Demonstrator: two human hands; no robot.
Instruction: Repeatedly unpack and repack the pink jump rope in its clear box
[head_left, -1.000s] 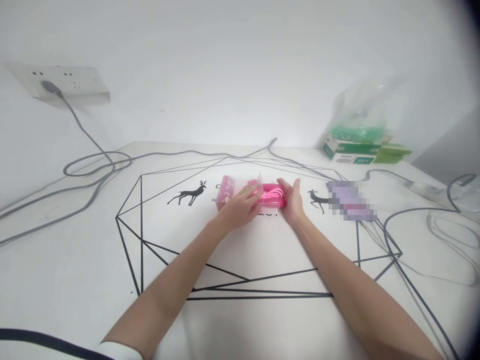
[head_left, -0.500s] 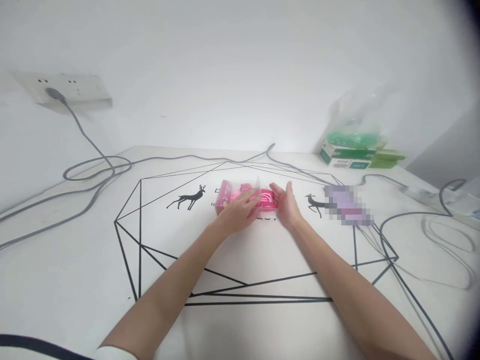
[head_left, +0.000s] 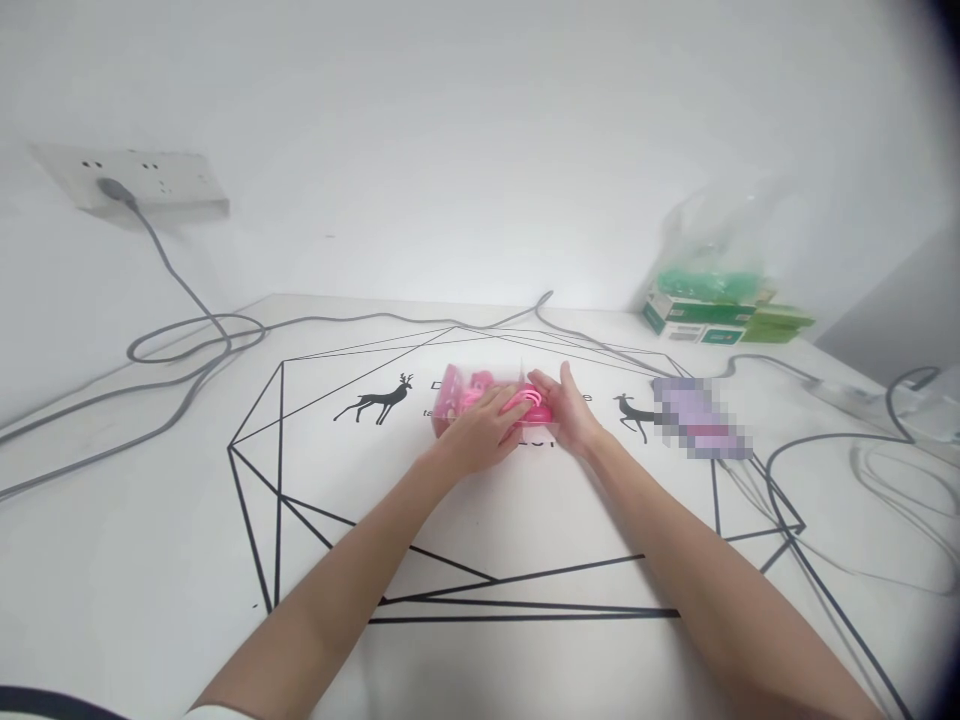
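Note:
A small pink box [head_left: 448,400] with clear plastic sides lies on the table in front of me. My left hand [head_left: 484,425] is laid over it, fingers curved across the top and near side. Inside shows a pink part with a rounded shape [head_left: 481,380]. At the box's right end sits a bright pink item with looped strands [head_left: 531,396]; its exact kind I cannot make out. My right hand [head_left: 570,412] is against that end, palm inward, its fingers stretched and thumb raised. A clear flap stands up between the hands.
A blurred-out purple phone-like object [head_left: 701,418] lies to the right. Green-and-white boxes [head_left: 701,310] with a plastic bag stand at the back right. Grey cables [head_left: 322,318] run along the wall from a wall socket [head_left: 172,185]. Black lines and deer are printed on the white tabletop [head_left: 517,510].
My right hand has moved left, bringing the pink looped item closer into the box's right end. My left hand stays on the box, shifted slightly. The view has tilted a little.

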